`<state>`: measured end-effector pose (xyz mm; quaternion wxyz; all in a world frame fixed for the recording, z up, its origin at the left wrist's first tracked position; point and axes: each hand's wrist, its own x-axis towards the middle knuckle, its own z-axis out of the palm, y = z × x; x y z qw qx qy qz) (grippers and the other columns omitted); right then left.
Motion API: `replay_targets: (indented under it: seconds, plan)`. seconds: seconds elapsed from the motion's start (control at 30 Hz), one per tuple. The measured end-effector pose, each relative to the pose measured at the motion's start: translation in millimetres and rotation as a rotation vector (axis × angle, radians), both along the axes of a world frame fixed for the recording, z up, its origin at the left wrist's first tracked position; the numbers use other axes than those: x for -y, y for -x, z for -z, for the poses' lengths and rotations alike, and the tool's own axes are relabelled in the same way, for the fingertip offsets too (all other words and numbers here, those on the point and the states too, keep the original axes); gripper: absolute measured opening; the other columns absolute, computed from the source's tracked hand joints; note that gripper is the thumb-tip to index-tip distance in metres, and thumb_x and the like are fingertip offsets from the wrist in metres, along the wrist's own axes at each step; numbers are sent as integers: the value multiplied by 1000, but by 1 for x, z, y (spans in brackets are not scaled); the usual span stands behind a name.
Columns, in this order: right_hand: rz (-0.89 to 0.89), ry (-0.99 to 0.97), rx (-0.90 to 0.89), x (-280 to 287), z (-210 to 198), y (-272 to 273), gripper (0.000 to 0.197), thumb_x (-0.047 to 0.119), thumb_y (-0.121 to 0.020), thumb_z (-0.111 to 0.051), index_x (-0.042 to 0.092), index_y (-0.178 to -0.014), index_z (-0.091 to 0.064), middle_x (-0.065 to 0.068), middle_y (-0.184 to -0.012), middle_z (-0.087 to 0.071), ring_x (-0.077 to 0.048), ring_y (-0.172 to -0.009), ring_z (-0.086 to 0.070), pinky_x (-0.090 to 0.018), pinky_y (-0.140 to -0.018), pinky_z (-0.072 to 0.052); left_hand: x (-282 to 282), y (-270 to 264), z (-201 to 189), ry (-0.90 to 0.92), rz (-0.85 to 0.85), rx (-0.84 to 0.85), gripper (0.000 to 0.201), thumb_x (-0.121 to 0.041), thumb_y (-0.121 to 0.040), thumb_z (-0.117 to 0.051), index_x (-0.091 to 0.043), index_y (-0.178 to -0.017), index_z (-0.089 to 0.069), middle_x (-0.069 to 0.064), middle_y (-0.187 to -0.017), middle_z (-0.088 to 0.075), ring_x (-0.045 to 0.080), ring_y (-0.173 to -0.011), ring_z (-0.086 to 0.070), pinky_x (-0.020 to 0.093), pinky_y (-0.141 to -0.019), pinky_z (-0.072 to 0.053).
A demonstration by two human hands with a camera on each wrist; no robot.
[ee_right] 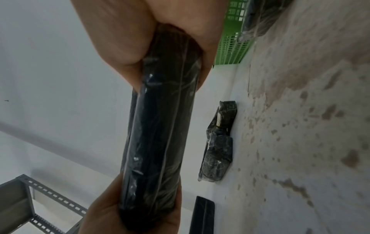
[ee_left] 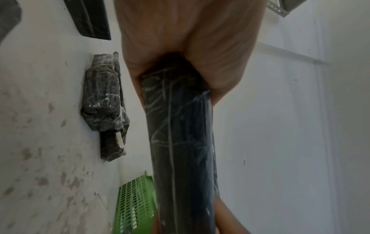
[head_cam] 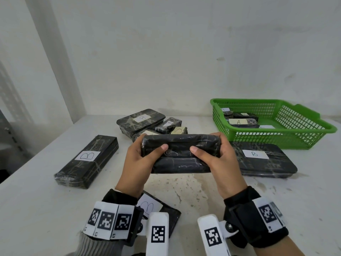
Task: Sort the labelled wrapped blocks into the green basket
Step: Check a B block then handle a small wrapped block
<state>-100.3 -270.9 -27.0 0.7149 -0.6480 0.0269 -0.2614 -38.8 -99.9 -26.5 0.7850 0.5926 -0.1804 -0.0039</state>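
Overhead, the white table (head_cam: 46, 209) carries a green basket (head_cam: 302, 126) at the far right with wrapped blocks inside. Between basket and pile, a long black block (head_cam: 180, 154) is held above the table, left hand (head_cam: 137, 163) and right hand (head_cam: 221, 161) each gripping one end, thumbs on top.

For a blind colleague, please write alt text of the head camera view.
Two hands, left and right, hold a black wrapped block by its ends above a white table, no label showing. A green basket with blocks marked A stands far right; blocks marked B lie around.
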Motion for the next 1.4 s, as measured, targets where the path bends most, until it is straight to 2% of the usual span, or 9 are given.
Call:
replay_targets:
  seconds: [0.17, 0.37, 0.7, 0.83, 0.9, 0.97, 1.17, 1.3, 1.4]
  plan:
    - [-85, -41, -7, 3, 0, 0, 40, -13, -77, -70, 17, -100, -56, -6, -95, -70, -13, -85, -70, -22, -70, -55, -2, -2, -1, 43, -6, -22, 20, -3, -84, -69, -7, -103, -65, 8, -96, -75, 22, -90, -72, 27, -70, -58]
    - [-58, -82, 19, 10, 1, -3, 46, -18, -76, -67, 20, -99, -57, -1, -93, -70, -13, -88, -68, -21, -71, -55, -10, -8, 1, -65, 202, -18, 63, -13, -63, -79, -10, -121, -56, 12, -114, -70, 26, -107, -68, 33, -87, -55]
    - [-159, -64, 1, 9, 0, -1, 70, -18, -73, -68, 31, -120, -54, -7, -111, -68, -21, -104, -66, -28, -82, -55, -13, -9, -2, 9, 187, 4, 54, -7, -67, -68, -12, -119, -54, 6, -102, -71, 21, -96, -69, 27, -73, -57]
    - [-159, -67, -59, 6, -2, -1, 74, 32, -69, -82, 33, -135, -47, 0, -121, -66, -15, -115, -62, -38, -104, -46, -12, -8, -3, 95, 126, 27, 57, -10, -68, -69, -20, -121, -53, -4, -93, -73, 15, -87, -71, 26, -66, -57]
    - [-175, -77, -112, 5, -2, -1, 76, 65, -69, -70, 25, -132, -52, 1, -124, -66, -15, -119, -60, -46, -109, -41, -12, -7, -4, 101, 104, 57, 53, -8, -68, -69, -22, -117, -54, -5, -90, -74, 14, -88, -70, 26, -67, -57]
    - [-179, -84, -144, 4, -3, 0, 71, 75, -78, -51, 25, -128, -57, 0, -125, -66, -16, -119, -60, -50, -105, -44, -13, -6, -5, 95, 90, 80, 50, -5, -68, -69, -23, -113, -56, -2, -95, -72, 16, -92, -70, 27, -69, -58]
    - [-186, -211, -44, 5, -7, -1, 45, 41, -87, -54, 9, -119, -60, -9, -115, -70, -25, -112, -65, -43, -85, -58, -12, -6, -5, 84, 87, 110, 50, -6, -70, -72, -15, -117, -57, 4, -107, -71, 18, -104, -67, 27, -82, -55]
    - [-178, -260, 18, 6, -5, -2, 37, 33, -87, -56, 13, -118, -61, -9, -120, -68, -26, -118, -62, -50, -96, -52, -12, -8, -2, 64, 164, 3, 97, -47, -64, -81, -12, -144, -40, 7, -139, -57, 19, -127, -56, 41, -106, -44]
    - [-183, -284, 23, 7, -5, -1, 20, 21, -91, -54, 19, -109, -64, -10, -115, -66, -27, -115, -61, -56, -102, -47, -9, -6, -6, 83, 130, -90, 121, -76, -59, -75, -14, -152, -29, 10, -155, -37, 23, -137, -45, 50, -108, -43]
